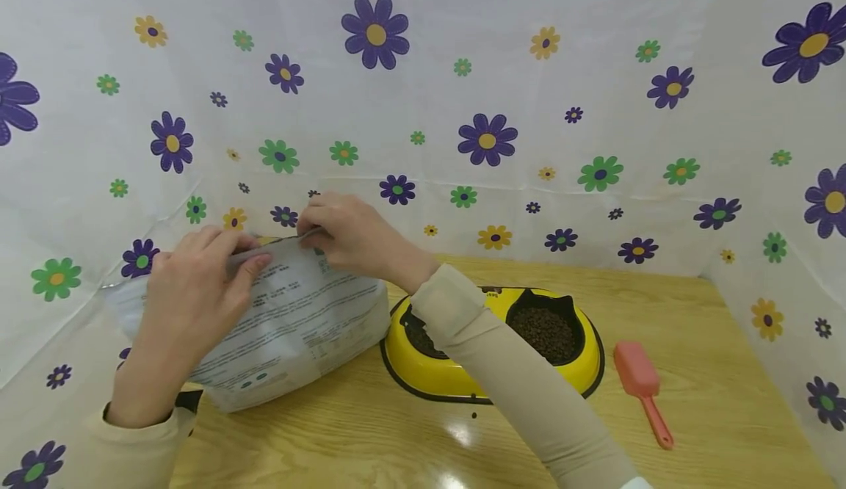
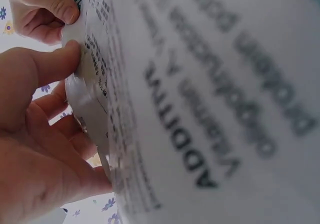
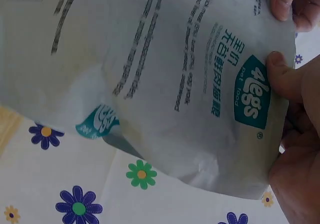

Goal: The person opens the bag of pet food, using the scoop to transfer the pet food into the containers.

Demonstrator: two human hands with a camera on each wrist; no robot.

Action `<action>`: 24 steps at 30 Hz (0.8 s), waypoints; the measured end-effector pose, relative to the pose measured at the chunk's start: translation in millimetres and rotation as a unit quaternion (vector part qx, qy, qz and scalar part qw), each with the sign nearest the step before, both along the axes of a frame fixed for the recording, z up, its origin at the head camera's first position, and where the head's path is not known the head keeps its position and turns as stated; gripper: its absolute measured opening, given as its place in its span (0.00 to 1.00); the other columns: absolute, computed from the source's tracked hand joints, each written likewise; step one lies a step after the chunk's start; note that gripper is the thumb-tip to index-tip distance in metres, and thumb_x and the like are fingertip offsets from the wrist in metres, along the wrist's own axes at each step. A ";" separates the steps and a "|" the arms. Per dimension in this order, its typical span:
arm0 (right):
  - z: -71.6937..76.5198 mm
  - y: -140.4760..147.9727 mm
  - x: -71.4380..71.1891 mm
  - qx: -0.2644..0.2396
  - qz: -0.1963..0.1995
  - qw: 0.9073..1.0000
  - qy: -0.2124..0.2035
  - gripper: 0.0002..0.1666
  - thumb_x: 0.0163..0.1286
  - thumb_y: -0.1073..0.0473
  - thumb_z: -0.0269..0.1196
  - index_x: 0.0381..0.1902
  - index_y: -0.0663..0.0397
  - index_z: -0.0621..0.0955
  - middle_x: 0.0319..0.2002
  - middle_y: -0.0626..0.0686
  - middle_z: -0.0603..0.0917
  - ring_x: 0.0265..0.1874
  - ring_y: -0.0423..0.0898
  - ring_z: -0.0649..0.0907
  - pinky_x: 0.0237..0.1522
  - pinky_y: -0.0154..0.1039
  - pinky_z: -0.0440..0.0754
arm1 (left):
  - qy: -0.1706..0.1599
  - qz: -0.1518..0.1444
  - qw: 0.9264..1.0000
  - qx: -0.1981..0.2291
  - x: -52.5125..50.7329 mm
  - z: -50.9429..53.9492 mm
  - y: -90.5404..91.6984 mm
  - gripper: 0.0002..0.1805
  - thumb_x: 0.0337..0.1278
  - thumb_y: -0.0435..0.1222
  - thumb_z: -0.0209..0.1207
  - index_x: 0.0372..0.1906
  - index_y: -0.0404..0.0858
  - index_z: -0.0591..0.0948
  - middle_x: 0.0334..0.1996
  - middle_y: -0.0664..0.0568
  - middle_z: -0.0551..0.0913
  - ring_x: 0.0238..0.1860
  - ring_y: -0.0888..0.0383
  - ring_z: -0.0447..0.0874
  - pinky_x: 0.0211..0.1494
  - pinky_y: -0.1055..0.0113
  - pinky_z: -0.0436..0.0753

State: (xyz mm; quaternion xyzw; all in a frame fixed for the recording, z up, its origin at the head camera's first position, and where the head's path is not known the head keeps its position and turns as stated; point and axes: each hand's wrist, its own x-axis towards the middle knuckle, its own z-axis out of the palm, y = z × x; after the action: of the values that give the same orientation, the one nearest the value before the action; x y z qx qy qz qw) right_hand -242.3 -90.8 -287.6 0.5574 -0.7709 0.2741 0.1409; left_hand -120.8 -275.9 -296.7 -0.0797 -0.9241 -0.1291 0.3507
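A white pet food bag (image 1: 291, 335) with printed text leans at the left of the wooden table. My left hand (image 1: 192, 302) pinches its top edge, thumb on the near side and fingers behind. Farther along the same edge, my right hand (image 1: 350, 236) pinches the bag between thumb and fingers. The right wrist view shows a teal "4legs pet food" logo (image 3: 252, 94) beside the right thumb. Blurred print, including "ADDITIVE", fills much of the left wrist view. The bag's contents are hidden.
Right of the bag stands a yellow double pet bowl (image 1: 423, 377) holding brown kibble (image 1: 545, 331), partly covered by my right forearm. A pink scoop (image 1: 637, 371) lies to its right. One loose kibble piece (image 1: 474, 415) is in front. Flower-patterned sheeting (image 1: 423, 92) surrounds the table.
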 end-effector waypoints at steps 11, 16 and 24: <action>-0.8 -12.5 6.3 -0.001 0.005 0.999 0.049 0.08 0.73 0.60 0.66 0.44 0.58 0.87 0.40 0.51 0.88 0.39 0.43 0.84 0.45 0.24 0.75 | 0.020 -0.009 1.000 0.004 -4.1 -1.2 5.9 0.06 0.59 0.32 0.68 0.39 0.35 0.86 0.35 0.41 0.87 0.37 0.42 0.83 0.34 0.42 0.69; -5.0 -16.3 7.1 -0.012 -0.008 0.998 0.067 0.05 0.72 0.62 0.66 0.42 0.57 0.87 0.37 0.50 0.87 0.36 0.42 0.83 0.43 0.27 0.75 | 0.030 -0.007 1.000 0.004 -6.7 -3.2 9.0 0.04 0.58 0.30 0.67 0.37 0.34 0.86 0.35 0.41 0.87 0.36 0.42 0.83 0.35 0.42 0.69; -4.3 -13.0 4.5 -0.012 0.006 1.000 0.025 0.06 0.73 0.62 0.65 0.41 0.59 0.86 0.37 0.52 0.85 0.37 0.43 0.80 0.42 0.25 0.72 | 0.018 -0.022 0.999 0.015 -5.2 1.7 2.9 0.07 0.56 0.31 0.71 0.38 0.32 0.87 0.34 0.38 0.88 0.34 0.41 0.85 0.34 0.50 0.74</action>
State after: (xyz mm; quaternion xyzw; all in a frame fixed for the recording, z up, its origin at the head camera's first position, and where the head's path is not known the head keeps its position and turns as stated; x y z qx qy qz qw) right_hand -237.8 -103.9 -291.9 0.5669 -0.7604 0.2701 0.1656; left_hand -126.1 -273.0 -294.9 -0.0976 -0.9136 -0.1488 0.3657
